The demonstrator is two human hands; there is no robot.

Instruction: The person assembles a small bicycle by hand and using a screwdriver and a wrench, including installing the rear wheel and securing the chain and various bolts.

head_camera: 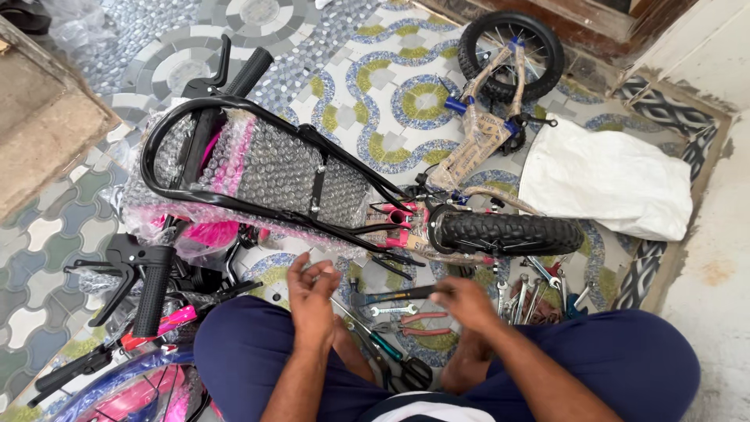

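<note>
Slim dark-handled screwdriver [398, 295] low at centre, lying level above scattered spanners and pliers [406, 316] on the patterned mosaic tile floor [375, 86]. Far left, black-gripped handlebar [152, 289]; beside it, bubble-wrapped pink frame under a black tubular carrier rack [266, 168]. Left hand [311, 293] half curled, contents impossible to tell. Right hand [462, 301] closed around the screwdriver's end. Knobby black tyre [508, 233] just beyond, white sack [605, 180] far right.

Patterned mosaic floor [375, 86] under scattered spanners [394, 310], a white sack [609, 180], and wrapped bicycle parts [484, 141].
</note>
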